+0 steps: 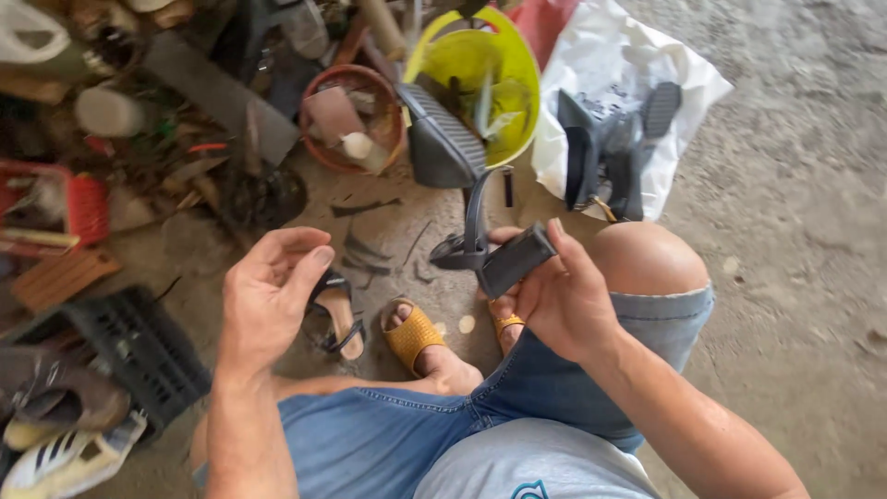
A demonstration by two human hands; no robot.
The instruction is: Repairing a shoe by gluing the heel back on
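My right hand (559, 296) grips a small black ribbed block, likely a shoe heel piece (516, 260), above my bare right knee. Just left of it stands a black metal shoe last stand (473, 222) with a ribbed black sole (442, 139) resting on top. My left hand (268, 296) hovers to the left with fingers curled and apart, holding nothing; a black sandal (334, 314) lies on the ground just beyond it. My foot in a yellow woven sandal (413, 334) rests between the hands.
A yellow plastic bucket (517, 65) and a round reddish bowl (319, 148) of scraps sit ahead. A white plastic bag (601, 55) holds black shoe parts (610, 148). A black crate (139, 346) and worn shoes (65, 434) lie at the left amid clutter.
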